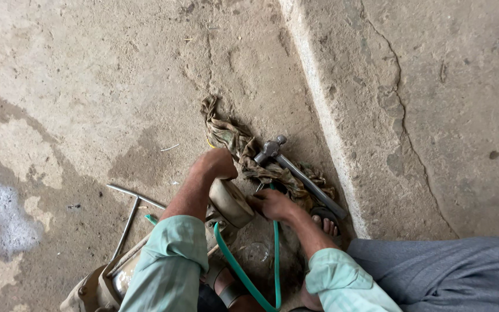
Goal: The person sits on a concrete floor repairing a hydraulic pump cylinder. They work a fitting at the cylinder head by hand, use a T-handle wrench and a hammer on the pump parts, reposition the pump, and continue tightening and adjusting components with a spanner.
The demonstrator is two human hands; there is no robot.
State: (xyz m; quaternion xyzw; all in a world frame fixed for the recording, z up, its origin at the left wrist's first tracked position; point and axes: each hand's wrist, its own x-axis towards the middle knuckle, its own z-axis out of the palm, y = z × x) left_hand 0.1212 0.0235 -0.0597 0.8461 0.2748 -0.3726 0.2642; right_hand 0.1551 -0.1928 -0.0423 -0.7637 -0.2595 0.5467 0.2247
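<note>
Both hands' fingers grip one round part (pixel 230 202), beside one hammer (pixel 295 170), one rag (pixel 238 141).

place: workshop floor | cracked stained concrete (pixel 88 86) | hammer (pixel 295 167) | oily rag (pixel 232 138)

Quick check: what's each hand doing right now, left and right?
Left hand: closed, resting on top of the round metal part.
Right hand: closed, gripping the same part's edge beside the green hose.
</note>
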